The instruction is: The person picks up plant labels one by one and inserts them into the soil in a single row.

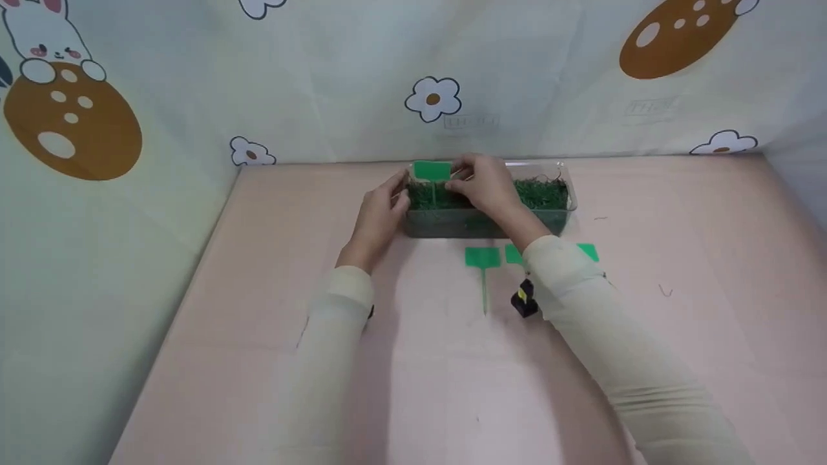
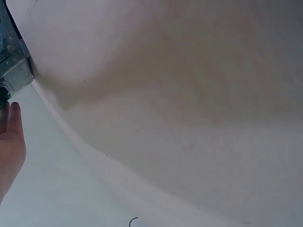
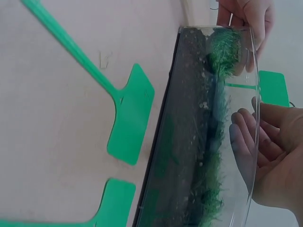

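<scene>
A clear plastic planter box (image 1: pixel 452 227) holds dark soil and green grass (image 1: pixel 543 192). One green plant label (image 1: pixel 432 170) stands upright near its left end, its stem going down into the planting. My left hand (image 1: pixel 378 216) is at the box's left end, fingers extended along the rim and end wall; its fingers (image 2: pixel 15 118) look straight in the left wrist view. Over the box, my right hand (image 1: pixel 484 184) is just right of the upright label, with fingertips close to its edge. Its fingers (image 3: pixel 272 142) are loosely bent, with nothing visible between them.
On the pink tabletop (image 1: pixel 258 290) in front of the box lie more green labels: one at left (image 1: pixel 482 257), others partly under my right sleeve (image 1: pixel 581 290). A small black object (image 1: pixel 524 299) with a yellow mark shows beside that sleeve. A patterned cloth backdrop (image 1: pixel 342 97) rises behind the box.
</scene>
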{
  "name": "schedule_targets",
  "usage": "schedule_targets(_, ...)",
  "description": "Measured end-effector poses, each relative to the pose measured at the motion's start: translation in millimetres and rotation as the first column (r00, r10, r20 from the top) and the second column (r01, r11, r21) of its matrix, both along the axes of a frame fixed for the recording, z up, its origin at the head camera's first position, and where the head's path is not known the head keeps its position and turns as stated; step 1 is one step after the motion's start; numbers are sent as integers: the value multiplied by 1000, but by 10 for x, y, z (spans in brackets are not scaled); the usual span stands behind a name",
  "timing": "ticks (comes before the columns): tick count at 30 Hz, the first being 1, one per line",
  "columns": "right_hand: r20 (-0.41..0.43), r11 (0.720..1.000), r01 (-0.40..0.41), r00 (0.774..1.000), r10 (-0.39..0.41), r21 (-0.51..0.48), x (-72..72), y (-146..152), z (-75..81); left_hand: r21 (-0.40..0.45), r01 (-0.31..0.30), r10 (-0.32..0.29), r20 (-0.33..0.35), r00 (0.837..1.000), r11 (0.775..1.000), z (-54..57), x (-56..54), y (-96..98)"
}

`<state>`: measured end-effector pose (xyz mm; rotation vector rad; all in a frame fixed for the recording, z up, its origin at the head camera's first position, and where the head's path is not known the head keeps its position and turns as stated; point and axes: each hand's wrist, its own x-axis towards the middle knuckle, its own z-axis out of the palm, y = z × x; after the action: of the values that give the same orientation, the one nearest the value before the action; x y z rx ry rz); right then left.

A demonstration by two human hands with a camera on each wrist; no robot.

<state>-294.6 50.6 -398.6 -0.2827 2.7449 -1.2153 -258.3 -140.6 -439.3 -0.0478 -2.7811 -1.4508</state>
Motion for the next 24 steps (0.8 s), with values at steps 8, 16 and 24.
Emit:
schedule_targets(8, -13, 1000, 20, 1000, -20, -13, 23, 137, 33, 13, -8, 8, 14, 1000, 1000, 14, 8, -9)
schedule_targets(16, -8, 999, 39, 999, -39, -12, 41, 221, 55, 21, -2, 2, -1, 1000, 1000, -1, 4, -17)
schedule_targets(24, -23, 999, 40, 999, -40, -4, 83, 302, 83, 20, -5, 5, 2, 1000, 1000, -1, 11, 7)
